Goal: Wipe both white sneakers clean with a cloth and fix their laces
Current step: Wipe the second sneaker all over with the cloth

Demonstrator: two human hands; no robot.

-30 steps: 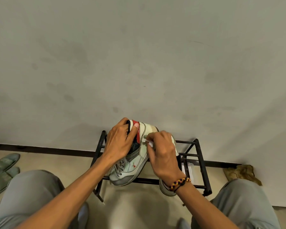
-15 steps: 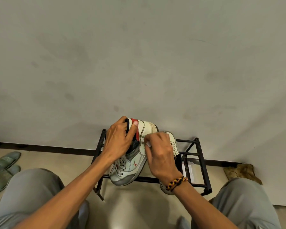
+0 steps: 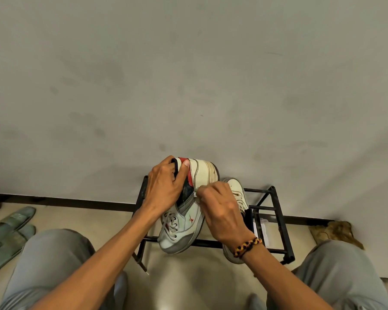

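A white sneaker (image 3: 188, 222) with a grey toe cap and red collar lining is held up in front of a black rack, toe towards me. My left hand (image 3: 165, 190) grips its collar, thumb on the red lining. My right hand (image 3: 221, 209) presses a small white cloth (image 3: 197, 191), mostly hidden under the fingers, against the sneaker's side. The second white sneaker (image 3: 236, 193) lies on the rack behind my right hand, largely hidden.
The black metal shoe rack (image 3: 276, 222) stands against a grey wall. Green slippers (image 3: 8, 229) lie on the floor at the left. A brown crumpled rag (image 3: 336, 231) sits by the wall at the right. My knees frame the lower view.
My right hand has slid down the sneaker's side from the heel towards the middle, uncovering the second sneaker's top. My left hand keeps its hold on the collar.
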